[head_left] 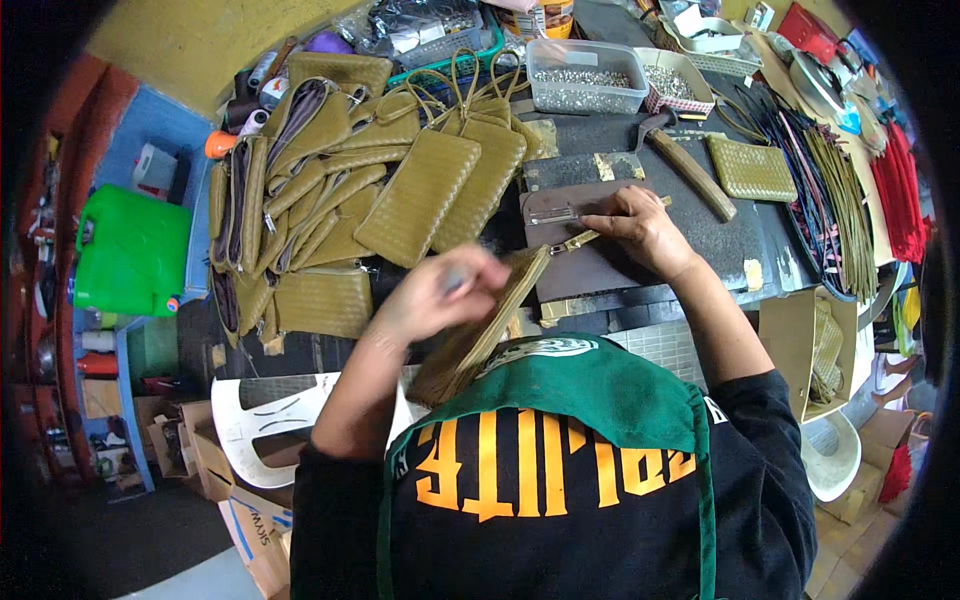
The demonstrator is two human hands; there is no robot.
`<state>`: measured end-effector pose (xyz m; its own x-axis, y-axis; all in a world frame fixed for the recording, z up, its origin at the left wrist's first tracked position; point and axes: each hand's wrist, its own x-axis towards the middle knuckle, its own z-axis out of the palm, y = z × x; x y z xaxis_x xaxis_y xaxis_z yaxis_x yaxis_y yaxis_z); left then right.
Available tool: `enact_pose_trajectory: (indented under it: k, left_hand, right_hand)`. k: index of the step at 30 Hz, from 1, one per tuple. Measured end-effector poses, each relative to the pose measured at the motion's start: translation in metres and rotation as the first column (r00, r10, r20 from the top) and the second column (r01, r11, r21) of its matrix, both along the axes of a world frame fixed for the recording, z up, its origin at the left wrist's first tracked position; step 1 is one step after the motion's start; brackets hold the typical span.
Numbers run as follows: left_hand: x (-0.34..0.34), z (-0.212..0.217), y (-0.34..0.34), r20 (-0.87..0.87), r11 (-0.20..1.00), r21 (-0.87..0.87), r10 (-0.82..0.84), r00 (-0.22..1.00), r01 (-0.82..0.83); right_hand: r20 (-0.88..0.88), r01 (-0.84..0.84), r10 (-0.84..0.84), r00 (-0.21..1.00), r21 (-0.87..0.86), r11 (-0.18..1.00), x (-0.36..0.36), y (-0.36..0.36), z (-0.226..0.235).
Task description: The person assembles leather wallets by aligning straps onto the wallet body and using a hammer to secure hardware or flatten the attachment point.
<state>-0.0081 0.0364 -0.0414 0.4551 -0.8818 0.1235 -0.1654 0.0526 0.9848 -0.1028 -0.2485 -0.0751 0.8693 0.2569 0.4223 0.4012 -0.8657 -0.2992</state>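
Note:
An olive woven pouch is tilted up against the front of my apron. My left hand is beside its upper left edge, blurred by motion. Something small and grey shows at its fingers, too smeared to name. With thumb and fingers pinched, my right hand grips a narrow olive strap with a metal clip toward the pouch. That strap lies over a dark brown board, where a small metal piece rests left of my fingertips.
Many olive pouches are heaped at the left. A hammer and a single pouch lie beyond my right hand. A clear bin of metal parts stands at the back. Straps hang at the right, above an open box.

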Motion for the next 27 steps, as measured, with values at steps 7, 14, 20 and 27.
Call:
enact_pose_trajectory:
  k: [7, 14, 20, 27]
  left_hand:
    - [0.013, -0.027, -0.095, 0.512, 0.997, 0.023, -0.077, 0.856, 0.076]
    - [0.004, -0.036, -0.101, 0.758, 0.992, -0.034, 0.105, 0.644, -0.122]
    - [-0.005, -0.044, -0.093, 0.727, 0.973, -0.093, 0.212, 0.654, -0.213]
    - [-0.001, -0.037, -0.079, 0.575, 0.970, 0.059, 0.161, 0.802, -0.236]
  right_hand:
    - [0.036, 0.146, -0.146, 0.989, 0.015, 0.989, -0.017, 0.008, 0.002]
    - [0.000, 0.321, -0.321, 0.947, 0.028, 0.947, -0.033, 0.028, 0.001]
    - [0.004, 0.394, -0.394, 0.919, 0.047, 0.918, -0.033, 0.042, -0.001]
    - [-0.060, 0.337, -0.336, 0.940, 0.024, 0.941, -0.028, 0.032, -0.004]
